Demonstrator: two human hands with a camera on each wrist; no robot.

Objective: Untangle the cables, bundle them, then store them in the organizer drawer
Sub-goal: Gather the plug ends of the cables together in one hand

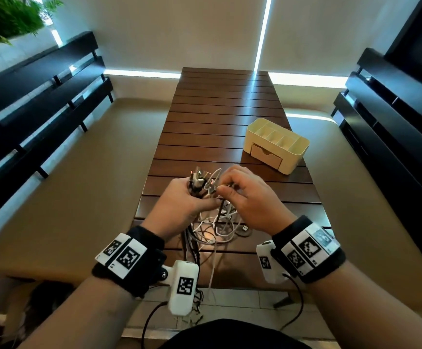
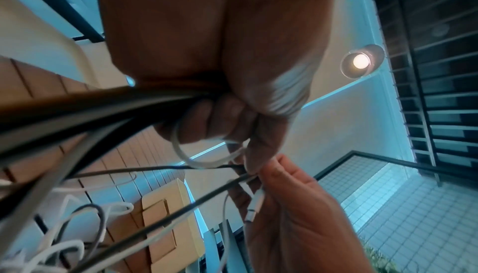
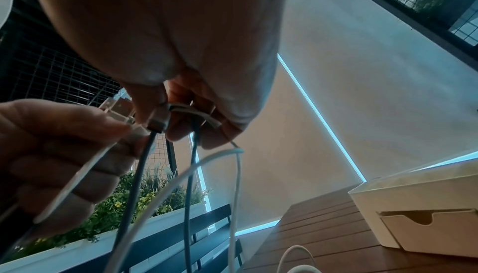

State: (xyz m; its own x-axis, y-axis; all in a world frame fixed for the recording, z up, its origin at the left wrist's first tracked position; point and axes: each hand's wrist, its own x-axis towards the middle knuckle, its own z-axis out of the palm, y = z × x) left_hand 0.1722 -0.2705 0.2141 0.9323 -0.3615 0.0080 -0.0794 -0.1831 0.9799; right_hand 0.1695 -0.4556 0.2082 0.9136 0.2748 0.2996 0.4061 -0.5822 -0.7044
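Main risk, as a judgement: if the plug end is pulled hard while the rest is clamped, the knots in the cables (image 1: 212, 222) get tightened rather than freed. Slack loops hang past the near edge of the table (image 1: 230, 102), so a snag or a slide off that edge is also likely. The organizer (image 1: 276, 144) could be dragged if a loop catches it.

Left hand (image 1: 183, 200): closed in a fist round a thick bunch of plug ends, held above the near end of the table.

Right hand (image 1: 246, 195): fingertips narrowed to a pinch on single connectors and thin strands, just beside the left hand.

The drawer (image 1: 265, 156) is seen closed; the organizer is set farther along the table, to the right.
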